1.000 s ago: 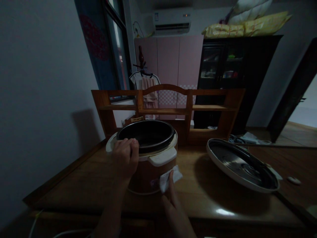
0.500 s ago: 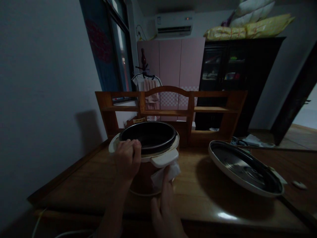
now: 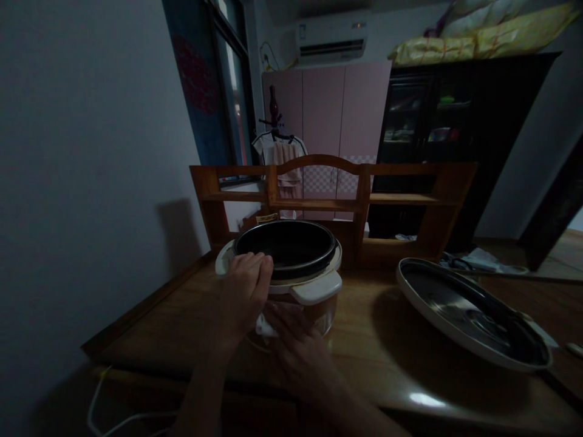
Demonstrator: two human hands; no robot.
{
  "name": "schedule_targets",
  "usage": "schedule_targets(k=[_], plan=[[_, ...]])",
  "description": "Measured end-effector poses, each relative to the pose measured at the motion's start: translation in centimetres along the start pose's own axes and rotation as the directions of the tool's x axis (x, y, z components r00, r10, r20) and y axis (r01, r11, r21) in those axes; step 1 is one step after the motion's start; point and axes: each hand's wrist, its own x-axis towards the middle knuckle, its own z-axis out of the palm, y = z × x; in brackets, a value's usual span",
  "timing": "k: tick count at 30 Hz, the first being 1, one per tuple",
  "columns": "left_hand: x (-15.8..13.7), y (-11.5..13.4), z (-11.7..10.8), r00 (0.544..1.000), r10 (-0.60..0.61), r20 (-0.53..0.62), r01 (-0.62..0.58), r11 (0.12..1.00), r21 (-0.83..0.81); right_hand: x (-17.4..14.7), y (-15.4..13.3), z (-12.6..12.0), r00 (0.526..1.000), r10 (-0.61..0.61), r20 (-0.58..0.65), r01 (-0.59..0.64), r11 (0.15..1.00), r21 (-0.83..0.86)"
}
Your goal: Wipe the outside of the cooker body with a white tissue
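An electric cooker (image 3: 328, 311) with white side handles stands on the wooden table, its dark inner pot (image 3: 291, 243) uncovered. My left hand (image 3: 248, 282) is closed over the near left part of its rim, fingertips at the edge. Lower down, my right hand (image 3: 296, 337) presses a crumpled white cloth or tissue (image 3: 264, 328) flat against the cooker's front, below the rim. Part of the cloth is hidden under the right hand's fingers. To the right, the cooker's round lid (image 3: 473, 321) lies with its metal inner side up.
A wooden shelf rack (image 3: 319, 205) rises along the table's far edge, behind the cooker. The wall (image 3: 113, 182) is close on the left. A white cable (image 3: 132, 417) hangs at the near left edge of the table (image 3: 364, 364).
My right hand has moved left with the cloth, from under the near handle to the middle of the cooker's front. The left hand stays on the rim. The view has shifted slightly.
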Motion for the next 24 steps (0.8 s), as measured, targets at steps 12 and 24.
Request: schedule_targets(k=[12, 24], plan=[[-0.2, -0.1, 1.0, 0.994, 0.046, -0.101, -0.041, 0.998, 0.049, -1.3, 3.1, 3.0, 0.87, -0.488, 0.075, 0.494, 0.854, -0.164], [-0.1, -0.2, 2.2, 0.975, 0.058, -0.215, -0.034, 0.993, 0.111, -5.9, 8.2, -0.6, 0.809, -0.531, 0.253, 0.535, 0.843, 0.057]])
